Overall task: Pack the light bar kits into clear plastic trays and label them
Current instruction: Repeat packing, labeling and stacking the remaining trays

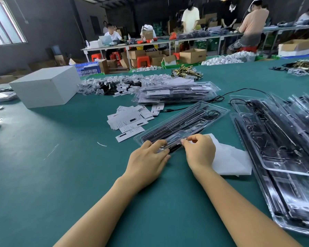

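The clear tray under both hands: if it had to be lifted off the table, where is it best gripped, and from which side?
Probably by its two long rims near the middle, one hand from each side. The clear tray is long, narrow and lies flat, angled away, so an end-only grip would likely let it sag. Now the left hand presses its near end and the right hand pinches there.

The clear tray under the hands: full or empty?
Full: black light bars and a coiled cable show through the tray.

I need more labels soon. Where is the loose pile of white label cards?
In the head view, the label cards lie on the green table, left of the clear tray under both hands and in front of the packed tray stack.
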`<move>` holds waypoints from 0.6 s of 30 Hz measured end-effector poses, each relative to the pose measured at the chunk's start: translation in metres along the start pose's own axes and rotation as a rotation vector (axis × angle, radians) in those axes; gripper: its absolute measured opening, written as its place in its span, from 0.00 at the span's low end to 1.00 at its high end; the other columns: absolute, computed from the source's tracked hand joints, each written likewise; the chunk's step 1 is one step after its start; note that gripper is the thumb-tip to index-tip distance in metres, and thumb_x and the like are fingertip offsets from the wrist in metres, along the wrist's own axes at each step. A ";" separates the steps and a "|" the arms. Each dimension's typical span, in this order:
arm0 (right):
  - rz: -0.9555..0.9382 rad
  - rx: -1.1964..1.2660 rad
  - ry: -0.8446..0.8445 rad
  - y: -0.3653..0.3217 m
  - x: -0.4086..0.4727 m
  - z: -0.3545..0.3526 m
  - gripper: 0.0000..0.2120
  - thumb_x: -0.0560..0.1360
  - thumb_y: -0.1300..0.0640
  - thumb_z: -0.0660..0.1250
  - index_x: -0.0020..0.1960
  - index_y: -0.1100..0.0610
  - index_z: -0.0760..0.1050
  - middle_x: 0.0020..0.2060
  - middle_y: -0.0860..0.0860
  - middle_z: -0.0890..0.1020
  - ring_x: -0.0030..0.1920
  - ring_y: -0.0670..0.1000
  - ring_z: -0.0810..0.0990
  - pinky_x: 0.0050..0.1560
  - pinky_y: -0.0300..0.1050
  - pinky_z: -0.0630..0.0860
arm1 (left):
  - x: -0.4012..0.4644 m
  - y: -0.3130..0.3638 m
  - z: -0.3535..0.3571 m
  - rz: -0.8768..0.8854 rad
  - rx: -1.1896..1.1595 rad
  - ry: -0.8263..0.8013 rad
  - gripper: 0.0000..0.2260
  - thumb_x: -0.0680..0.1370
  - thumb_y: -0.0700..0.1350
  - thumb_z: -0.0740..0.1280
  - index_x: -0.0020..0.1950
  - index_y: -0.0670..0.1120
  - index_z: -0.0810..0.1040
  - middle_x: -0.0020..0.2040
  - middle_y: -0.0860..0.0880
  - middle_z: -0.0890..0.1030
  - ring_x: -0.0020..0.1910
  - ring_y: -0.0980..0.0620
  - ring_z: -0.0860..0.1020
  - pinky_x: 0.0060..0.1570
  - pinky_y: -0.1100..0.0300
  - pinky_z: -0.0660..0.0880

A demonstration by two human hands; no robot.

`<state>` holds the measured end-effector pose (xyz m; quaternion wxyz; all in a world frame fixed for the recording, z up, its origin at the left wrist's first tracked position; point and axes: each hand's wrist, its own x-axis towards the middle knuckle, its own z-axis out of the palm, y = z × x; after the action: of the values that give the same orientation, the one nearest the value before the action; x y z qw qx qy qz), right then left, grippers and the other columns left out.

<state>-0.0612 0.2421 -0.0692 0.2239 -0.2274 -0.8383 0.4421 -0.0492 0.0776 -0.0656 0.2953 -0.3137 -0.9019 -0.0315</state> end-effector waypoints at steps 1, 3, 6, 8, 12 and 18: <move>-0.029 -0.030 -0.005 0.000 -0.001 0.000 0.08 0.75 0.54 0.69 0.43 0.59 0.81 0.47 0.56 0.78 0.40 0.53 0.73 0.37 0.42 0.62 | 0.000 0.000 0.000 -0.004 -0.008 -0.007 0.11 0.79 0.52 0.60 0.49 0.53 0.83 0.57 0.56 0.80 0.41 0.49 0.77 0.33 0.61 0.74; -0.079 -0.095 -0.019 0.000 -0.002 0.000 0.12 0.76 0.54 0.67 0.38 0.60 0.81 0.45 0.56 0.76 0.38 0.53 0.69 0.35 0.45 0.58 | -0.001 0.000 -0.001 -0.014 -0.024 -0.017 0.08 0.78 0.51 0.64 0.50 0.53 0.83 0.57 0.56 0.80 0.41 0.49 0.77 0.32 0.61 0.74; -0.134 -0.159 -0.069 0.002 0.001 -0.003 0.15 0.76 0.54 0.67 0.34 0.62 0.79 0.39 0.58 0.78 0.37 0.58 0.72 0.32 0.47 0.66 | -0.002 -0.002 -0.001 -0.015 -0.071 -0.040 0.07 0.78 0.51 0.66 0.52 0.53 0.83 0.58 0.55 0.80 0.42 0.49 0.78 0.33 0.59 0.77; -0.110 -0.097 -0.090 0.002 0.006 -0.005 0.11 0.73 0.55 0.69 0.37 0.62 0.81 0.36 0.58 0.83 0.40 0.58 0.79 0.38 0.48 0.76 | -0.003 -0.004 -0.002 -0.012 -0.112 -0.062 0.09 0.79 0.52 0.65 0.54 0.54 0.83 0.60 0.55 0.80 0.44 0.48 0.78 0.36 0.58 0.78; 0.137 0.205 -0.077 0.001 0.018 -0.015 0.07 0.69 0.62 0.72 0.33 0.56 0.81 0.29 0.48 0.82 0.33 0.50 0.82 0.36 0.42 0.76 | -0.003 -0.005 -0.004 -0.032 -0.163 -0.083 0.09 0.80 0.52 0.64 0.53 0.53 0.83 0.62 0.56 0.79 0.45 0.47 0.78 0.40 0.58 0.77; -0.012 0.256 0.040 -0.028 0.029 -0.032 0.04 0.73 0.56 0.69 0.40 0.56 0.77 0.31 0.47 0.80 0.31 0.49 0.81 0.34 0.42 0.72 | -0.001 -0.004 -0.002 -0.068 -0.201 -0.180 0.14 0.82 0.55 0.57 0.56 0.54 0.82 0.68 0.58 0.74 0.53 0.47 0.75 0.49 0.57 0.73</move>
<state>-0.0708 0.2655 -0.0243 0.2704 -0.2010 -0.7716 0.5396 -0.0497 0.0734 -0.0642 0.1789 -0.3123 -0.9272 -0.1035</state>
